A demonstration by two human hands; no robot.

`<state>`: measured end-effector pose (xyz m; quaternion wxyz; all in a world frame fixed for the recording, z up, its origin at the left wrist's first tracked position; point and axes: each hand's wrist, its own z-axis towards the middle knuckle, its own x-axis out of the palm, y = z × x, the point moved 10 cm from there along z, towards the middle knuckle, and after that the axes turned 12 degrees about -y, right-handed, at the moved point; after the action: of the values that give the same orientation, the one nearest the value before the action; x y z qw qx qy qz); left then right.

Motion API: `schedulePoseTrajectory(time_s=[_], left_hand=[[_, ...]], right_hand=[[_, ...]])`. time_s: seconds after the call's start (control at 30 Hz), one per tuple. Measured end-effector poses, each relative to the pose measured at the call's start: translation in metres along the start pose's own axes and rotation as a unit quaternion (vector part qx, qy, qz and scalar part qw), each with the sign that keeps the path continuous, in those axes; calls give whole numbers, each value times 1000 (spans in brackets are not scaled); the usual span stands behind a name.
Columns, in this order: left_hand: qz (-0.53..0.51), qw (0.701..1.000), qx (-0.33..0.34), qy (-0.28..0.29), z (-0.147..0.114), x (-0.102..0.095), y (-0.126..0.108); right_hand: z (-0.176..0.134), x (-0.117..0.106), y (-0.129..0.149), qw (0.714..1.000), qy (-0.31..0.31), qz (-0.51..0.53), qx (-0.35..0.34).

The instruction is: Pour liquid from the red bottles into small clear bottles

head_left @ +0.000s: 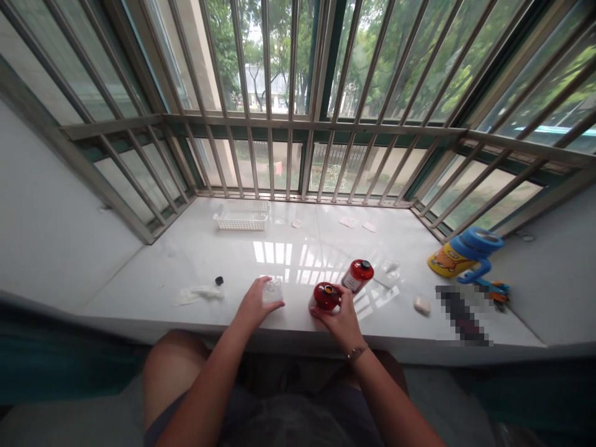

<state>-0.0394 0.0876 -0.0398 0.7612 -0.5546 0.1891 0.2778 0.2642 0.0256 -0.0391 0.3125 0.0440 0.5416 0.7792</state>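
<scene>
My left hand [255, 303] has its thumb and fingers closed around a small clear container [272, 290] on the white sill. My right hand [339, 311] grips an uncapped red bottle [326, 293], whose round opening shows at the top. The bottle appears to stand upright, though my fingers cover part of its base. Just behind it, to the right, is a second red bottle [357, 277] with a black top and a pale label. A loose black cap [219, 280] lies left of my left hand, beside crumpled clear plastic [205, 293].
A white basket [242, 218] sits at the back left near the barred window. Several pale flat pieces [347, 222] lie at the back. On the right are a beige lump [421, 305], a blue-and-yellow handled bottle [460, 256] and a blurred-out dark object [463, 315].
</scene>
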Motion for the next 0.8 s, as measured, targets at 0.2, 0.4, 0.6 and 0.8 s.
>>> schedulePoseTrajectory(time_s=[0.2, 0.4, 0.6, 0.8], left_hand=[[-8, 1000, 4, 10, -11, 3, -7], [-36, 999, -5, 20, -21, -3, -17], [-93, 995, -12, 40, -36, -11, -51], [-124, 992, -22, 16, -43, -22, -109]], right_hand=[[-4, 17, -21, 991, 76, 68, 89], [7, -25, 5, 998, -50, -24, -33], [-27, -42, 83, 972, -48, -48, -225], [-60, -5, 106, 981, 90, -11, -171]])
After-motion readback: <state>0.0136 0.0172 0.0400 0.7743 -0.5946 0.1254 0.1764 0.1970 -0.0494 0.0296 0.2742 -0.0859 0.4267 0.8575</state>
